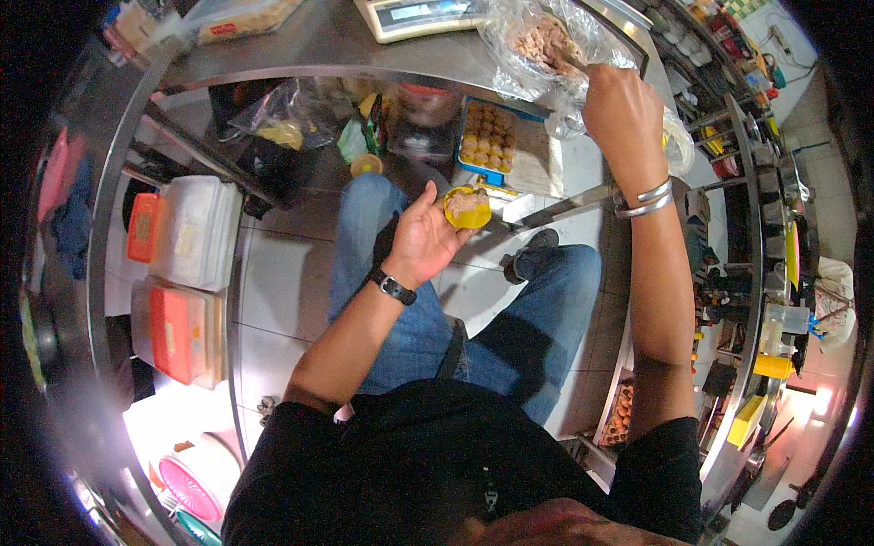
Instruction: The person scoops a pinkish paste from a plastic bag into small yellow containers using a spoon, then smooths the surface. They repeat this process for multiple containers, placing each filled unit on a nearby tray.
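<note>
On the fingers of my left hand (430, 235), held palm up above my knees, rests a round yellow wrapper (471, 215) with pale minced filling (464, 201) on it. My right hand (623, 102) is closed around the handle of a utensil whose far end reaches into a mass of minced filling (546, 44). That filling lies in a clear plastic bag (502, 54) on the steel table (328, 51). Below the table edge, a blue-rimmed tray (464, 153) holds rows of small yellow filled pieces (488, 136).
A digital scale (416, 17) and a plastic container (239, 17) stand on the table. Lidded plastic boxes (194, 232) fill a shelf at left. Metal shelving (748, 170) runs along the right, with eggs (620, 413) low down beside my right arm.
</note>
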Demonstrator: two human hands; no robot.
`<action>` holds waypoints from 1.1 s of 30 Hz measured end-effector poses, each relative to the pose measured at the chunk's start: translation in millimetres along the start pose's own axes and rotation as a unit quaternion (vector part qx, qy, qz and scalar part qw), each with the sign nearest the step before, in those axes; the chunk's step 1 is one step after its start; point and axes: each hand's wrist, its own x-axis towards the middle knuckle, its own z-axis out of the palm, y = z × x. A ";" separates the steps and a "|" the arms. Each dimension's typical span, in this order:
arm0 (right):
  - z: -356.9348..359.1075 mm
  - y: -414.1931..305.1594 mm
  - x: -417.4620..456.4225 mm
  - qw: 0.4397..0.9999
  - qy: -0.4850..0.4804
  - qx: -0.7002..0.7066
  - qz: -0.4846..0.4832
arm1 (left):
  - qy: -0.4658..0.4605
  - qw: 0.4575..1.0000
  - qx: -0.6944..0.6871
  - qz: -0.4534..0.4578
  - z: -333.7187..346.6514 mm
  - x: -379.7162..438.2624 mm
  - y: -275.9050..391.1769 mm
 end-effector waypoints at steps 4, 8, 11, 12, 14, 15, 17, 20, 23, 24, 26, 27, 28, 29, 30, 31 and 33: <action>1.5 0.1 1.3 0.999 -0.027 0.011 0.014 | -0.007 1.000 -0.001 -0.006 2.6 1.1 -1.1; -0.7 16.9 0.4 0.984 -0.082 0.143 0.063 | -0.019 1.000 0.001 0.002 0.1 2.8 -0.6; 23.1 47.3 -2.7 0.911 -0.153 0.350 0.154 | -0.024 1.000 0.001 0.009 5.3 2.7 -2.0; 29.3 48.1 -5.3 0.870 -0.172 0.422 0.188 | -0.025 1.000 -0.001 0.008 5.0 2.2 -1.9; 38.4 49.4 -17.1 0.758 -0.192 0.555 0.284 | -0.026 1.000 -0.003 0.006 2.7 1.5 -2.0; 36.0 46.9 -19.3 0.691 -0.200 0.614 0.326 | -0.027 1.000 -0.004 0.005 1.8 1.3 -1.6; 28.2 40.7 -24.2 0.624 -0.180 0.664 0.370 | -0.029 1.000 -0.008 0.007 0.7 2.5 -2.2; 21.0 40.0 -29.9 0.576 -0.152 0.708 0.380 | -0.028 0.999 -0.012 0.012 3.9 1.6 -2.6; 19.4 45.8 -37.4 0.582 -0.113 0.717 0.366 | -0.030 0.999 -0.006 0.011 4.2 2.4 -3.0; 19.0 44.7 -38.2 0.587 -0.101 0.718 0.360 | -0.030 0.999 -0.006 0.012 3.6 1.9 -3.0; 10.0 42.5 -42.7 0.592 -0.092 0.719 0.351 | -0.032 0.999 -0.007 0.016 3.1 2.7 -2.9; 4.6 36.6 -46.7 0.593 -0.090 0.722 0.346 | -0.030 0.999 -0.008 0.021 1.5 1.7 -2.1; -2.0 29.2 -52.6 0.610 -0.081 0.710 0.343 | -0.028 0.999 -0.010 0.025 0.2 0.9 -1.7; -9.4 20.1 -59.8 0.627 -0.073 0.698 0.340 | -0.033 0.999 -0.019 0.024 -1.1 1.1 -0.9; -16.3 12.8 -71.4 0.642 -0.064 0.685 0.338 | -0.037 0.999 -0.026 0.021 -1.9 1.6 -1.2; -20.8 5.8 -83.2 0.648 -0.063 0.681 0.336 | -0.041 0.998 -0.035 0.019 -1.6 1.5 -0.5; -31.6 -4.6 -111.6 0.660 -0.058 0.670 0.336 | -0.025 0.999 -0.015 0.021 2.4 1.7 -2.3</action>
